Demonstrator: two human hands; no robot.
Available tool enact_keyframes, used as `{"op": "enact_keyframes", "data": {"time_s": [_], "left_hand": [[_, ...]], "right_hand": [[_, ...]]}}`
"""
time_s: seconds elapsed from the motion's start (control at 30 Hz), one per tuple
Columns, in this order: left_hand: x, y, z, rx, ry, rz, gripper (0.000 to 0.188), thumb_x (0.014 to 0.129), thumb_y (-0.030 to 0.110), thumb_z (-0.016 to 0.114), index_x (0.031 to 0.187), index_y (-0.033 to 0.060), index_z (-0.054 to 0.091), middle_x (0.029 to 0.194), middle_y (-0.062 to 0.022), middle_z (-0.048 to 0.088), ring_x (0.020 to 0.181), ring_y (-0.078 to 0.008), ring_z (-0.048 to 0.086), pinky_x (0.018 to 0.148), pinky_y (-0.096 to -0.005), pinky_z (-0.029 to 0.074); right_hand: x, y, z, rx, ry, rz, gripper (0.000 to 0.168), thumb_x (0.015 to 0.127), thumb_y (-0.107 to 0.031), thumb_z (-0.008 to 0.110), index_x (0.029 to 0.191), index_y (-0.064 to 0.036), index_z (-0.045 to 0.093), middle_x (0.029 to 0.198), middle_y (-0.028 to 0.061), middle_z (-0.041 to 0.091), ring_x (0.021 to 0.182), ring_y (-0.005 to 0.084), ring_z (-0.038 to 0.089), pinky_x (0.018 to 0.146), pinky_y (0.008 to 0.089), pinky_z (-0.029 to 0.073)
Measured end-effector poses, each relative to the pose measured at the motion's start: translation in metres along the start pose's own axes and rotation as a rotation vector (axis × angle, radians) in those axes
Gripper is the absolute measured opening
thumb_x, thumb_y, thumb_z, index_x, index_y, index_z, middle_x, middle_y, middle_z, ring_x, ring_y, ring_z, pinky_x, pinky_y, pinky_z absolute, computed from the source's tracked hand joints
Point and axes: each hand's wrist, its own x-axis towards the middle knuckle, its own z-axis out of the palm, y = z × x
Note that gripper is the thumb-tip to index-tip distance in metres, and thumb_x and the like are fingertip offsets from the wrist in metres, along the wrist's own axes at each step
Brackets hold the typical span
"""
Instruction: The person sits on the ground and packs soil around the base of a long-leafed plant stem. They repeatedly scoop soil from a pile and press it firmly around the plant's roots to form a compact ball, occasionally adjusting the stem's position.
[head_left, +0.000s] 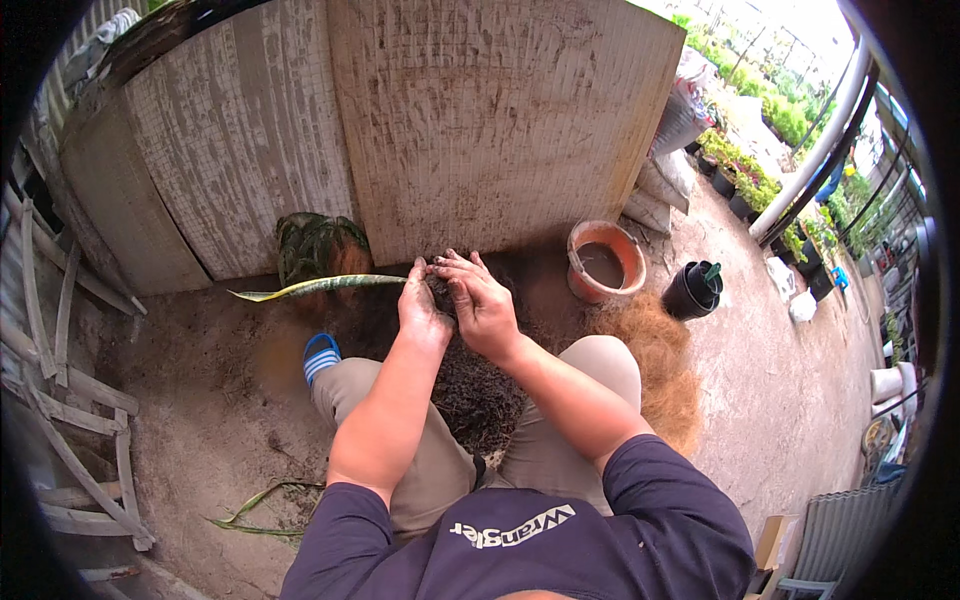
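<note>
A long snake plant leaf (330, 284), green with a yellow edge and tip, juts leftward from between my hands. Its base runs into a dark clump of soil (441, 294), largely hidden by my fingers. My left hand (424, 309) cups the clump from the left. On the other side, my right hand (480, 304) presses against it with the fingers laid over the top. Both hands are smeared with soil. Below them, a heap of dark, crumbly potting soil (480, 394) lies on the ground between my legs.
An orange bucket (636, 262) holds murky liquid. Beside it are coconut fibre (667, 360) and stacked black nursery pots (684, 294). Dark green leaves (304, 244) lean against the upright panels (487, 135). Loose leaves (255, 504) and a wooden frame (124, 472) lie left.
</note>
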Motion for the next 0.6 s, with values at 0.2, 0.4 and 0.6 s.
{"op": "enact_keyframes", "data": {"time_s": [0.2,0.4,0.6], "left_hand": [[0.004,0.008,-0.003,0.177,0.075,0.019,0.027,0.09,0.034,0.038,0.084,0.0108,0.05,0.091,-0.0077,0.059,0.082,-0.0226,0.057,0.079,-0.0377,0.047],[0.001,-0.002,-0.007,0.107,-0.129,-0.066,0.036,0.092,0.03,0.031,0.115,0.0088,0.048,0.115,-0.0093,0.05,0.108,-0.0192,0.047,0.094,-0.0336,0.039],[-0.01,-0.001,-0.005,0.024,-0.192,-0.106,0.031,0.092,0.031,0.034,0.095,0.0056,0.051,0.094,-0.0111,0.056,0.089,-0.0225,0.055,0.083,-0.0359,0.047]], "right_hand": [[0.01,-0.011,-0.017,-0.103,-0.048,-0.002,0.033,0.086,-0.026,0.049,0.112,-0.007,0.054,0.122,0.0109,0.05,0.122,0.0267,0.038,0.102,0.0455,0.018],[0.008,-0.014,-0.017,-0.163,-0.061,-0.087,0.028,0.085,-0.023,0.05,0.105,-0.006,0.059,0.116,0.0118,0.054,0.118,0.0277,0.042,0.103,0.0476,0.016],[0.002,-0.014,-0.007,-0.025,0.016,-0.099,0.012,0.081,-0.011,0.055,0.085,-0.003,0.064,0.095,0.0116,0.063,0.104,0.0274,0.055,0.1,0.0481,0.027]]}}
